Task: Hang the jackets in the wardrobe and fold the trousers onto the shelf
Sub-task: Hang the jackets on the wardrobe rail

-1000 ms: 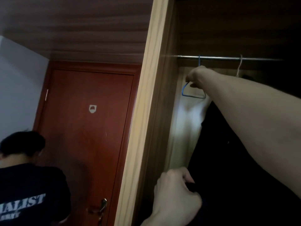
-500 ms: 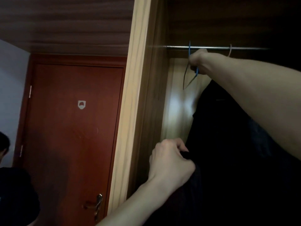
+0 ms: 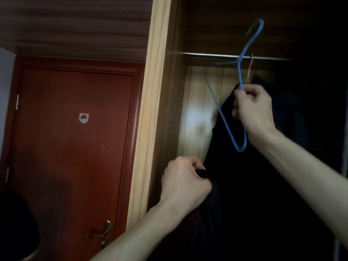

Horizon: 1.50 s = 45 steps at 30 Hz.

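Up at the rail (image 3: 216, 55) in the head view, the blue hanger (image 3: 228, 121) is now off the bar: a moment ago its hook sat over the rail, and now the hook floats above it, tilted, with the frame swung down and to the left. The right hand (image 3: 253, 108) pinches the hanger's wire arm just below the neck, fingers curled round it. Lower and nearer, the left hand (image 3: 183, 178) grips a bunch of dark cloth, most likely a jacket (image 3: 207, 213), at the wardrobe's left edge, much where it was before. A second dark garment (image 3: 263, 166) hangs behind on a pale hanger hook (image 3: 250, 70). Left of the wardrobe frame (image 3: 150, 110) stands a red door (image 3: 75, 147), and a dark head (image 3: 17, 223) shows at the near left corner. With the hanger freed, I judge the next step is threading it into the held jacket before it goes back on the rail
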Tool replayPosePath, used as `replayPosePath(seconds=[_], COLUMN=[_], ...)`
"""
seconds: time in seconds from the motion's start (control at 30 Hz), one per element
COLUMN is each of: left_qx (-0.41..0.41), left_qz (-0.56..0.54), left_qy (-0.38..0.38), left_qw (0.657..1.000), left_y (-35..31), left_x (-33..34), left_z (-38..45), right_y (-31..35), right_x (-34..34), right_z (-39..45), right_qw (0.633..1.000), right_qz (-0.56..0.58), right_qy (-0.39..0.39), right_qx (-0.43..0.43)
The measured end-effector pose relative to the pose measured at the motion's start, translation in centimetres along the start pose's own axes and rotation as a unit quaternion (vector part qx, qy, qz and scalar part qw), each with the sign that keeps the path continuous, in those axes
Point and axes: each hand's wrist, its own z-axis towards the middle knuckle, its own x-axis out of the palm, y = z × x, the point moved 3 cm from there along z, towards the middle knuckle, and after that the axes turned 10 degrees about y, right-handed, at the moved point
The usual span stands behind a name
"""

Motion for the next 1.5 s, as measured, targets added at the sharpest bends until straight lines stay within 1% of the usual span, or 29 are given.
replayPosePath(seconds=[0.07,0.1,0.23,0.37,0.43,0.53,0.7,0.77,0.87,0.97,1.03,1.1,1.13,1.27,1.33,1.5], left_qx=[-0.001,-0.003,-0.005,-0.005,-0.003,-0.004,0.02,0.025,0.029,0.032,0.039,0.041,0.039,0.048,0.059,0.092], left_qz=[0.011,0.019,0.014,0.001,-0.014,-0.036,-0.06,-0.057,-0.038,-0.031,-0.023,-0.012,-0.007,0.021,0.038,0.069], left_qy=[0.002,0.001,-0.001,0.015,0.024,0.045,0.071,0.077,0.105,0.121,0.119,0.116,0.113,0.111,0.117,0.145], left_qw=[1.0,1.0,1.0,1.0,1.0,0.998,0.995,0.995,0.993,0.992,0.992,0.992,0.993,0.992,0.991,0.983], left_y=[-0.4,-0.6,-0.7,-0.3,0.1,0.8,1.8,2.0,2.4,2.7,2.6,2.3,2.0,0.2,-0.6,-3.1], left_x=[-0.1,-0.1,-0.5,-0.6,-0.4,0.1,1.2,1.4,1.8,2.2,2.3,2.4,2.4,2.6,2.7,3.8], left_z=[-0.6,-1.0,-2.4,-4.2,-5.1,-6.5,-8.8,-9.6,-10.8,-11.7,-12.2,-12.6,-12.8,-14.2,-15.1,-18.5], right_y=[-1.2,-1.5,-0.5,1.4,1.9,2.4,2.2,1.6,0.3,0.5,1.0,0.8,1.2,3.5,4.5,2.6], right_x=[-0.4,-0.5,-2.6,-5.4,-7.1,-9.2,-12.5,-14.1,-16.8,-19.1,-20.5,-21.6,-21.4,-17.9,-16.0,-12.6], right_z=[-3.9,-5.6,-11.2,-17.4,-20.1,-23.7,-30.2,-32.7,-36.3,-38.9,-40.6,-42.3,-43.1,-44.0,-43.5,-43.4], right_qw=[0.997,0.995,0.998,0.99,0.988,0.989,0.992,0.987,0.97,0.957,0.943,0.928,0.926,0.934,0.937,0.944], right_qz=[0.067,0.075,0.032,0.087,0.086,0.072,0.032,0.02,0.02,0.012,-0.002,-0.05,-0.074,-0.127,-0.113,-0.138], right_qy=[0.028,0.042,0.055,0.09,0.099,0.094,0.062,0.056,0.064,0.071,0.09,0.138,0.146,0.155,0.175,0.175], right_qx=[0.036,0.045,0.03,0.065,0.078,0.09,0.106,0.149,0.232,0.28,0.32,0.342,0.342,0.296,0.279,0.243])
